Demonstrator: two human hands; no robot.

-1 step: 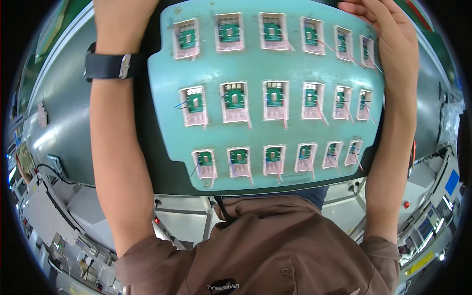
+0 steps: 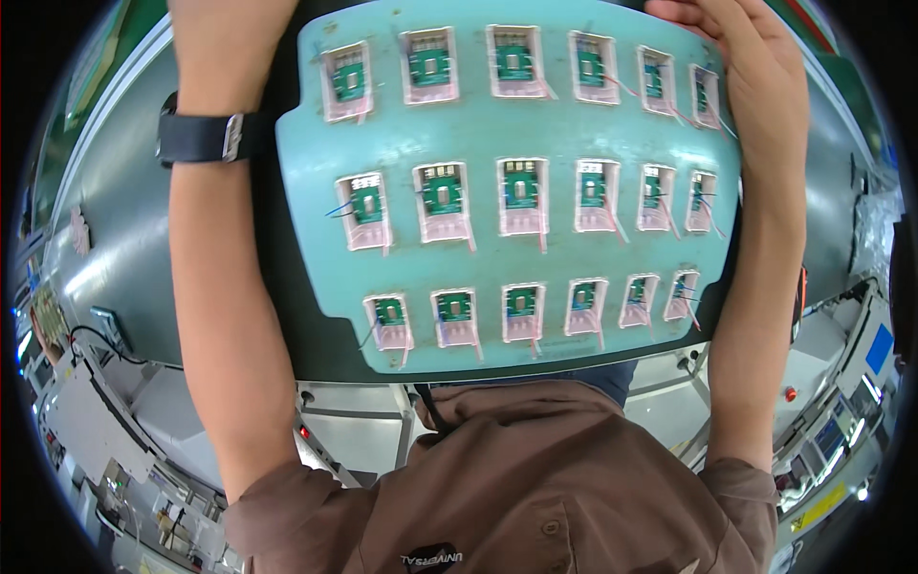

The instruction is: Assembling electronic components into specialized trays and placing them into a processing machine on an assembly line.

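A light teal tray (image 2: 382, 143) with rectangular pockets in three rows lies in front of me over the dark bench. Small green circuit boards (image 2: 444, 191) sit in the pockets, in whitish housings, with thin red and blue wires trailing over the rims. My right hand (image 2: 760, 67) is wrapped round the tray's far right corner, fingers bent over its edge. At the far left, only the back of my left hand (image 2: 229, 43) shows beside the tray; its fingers are beyond the picture's upper edge. A black wristwatch (image 2: 206, 139) is on my left wrist.
The grey bench top (image 2: 124, 220) stretches to both sides. On the left lie a small pale scrap (image 2: 79, 230) and a dark device with a cable (image 2: 110, 328). Clear plastic bags (image 2: 875, 234) are at the right. Grey machine parts flank my seat below.
The tray has shifted slightly to the left, and both hands have moved left along with it. The boards keep their places in the pockets.
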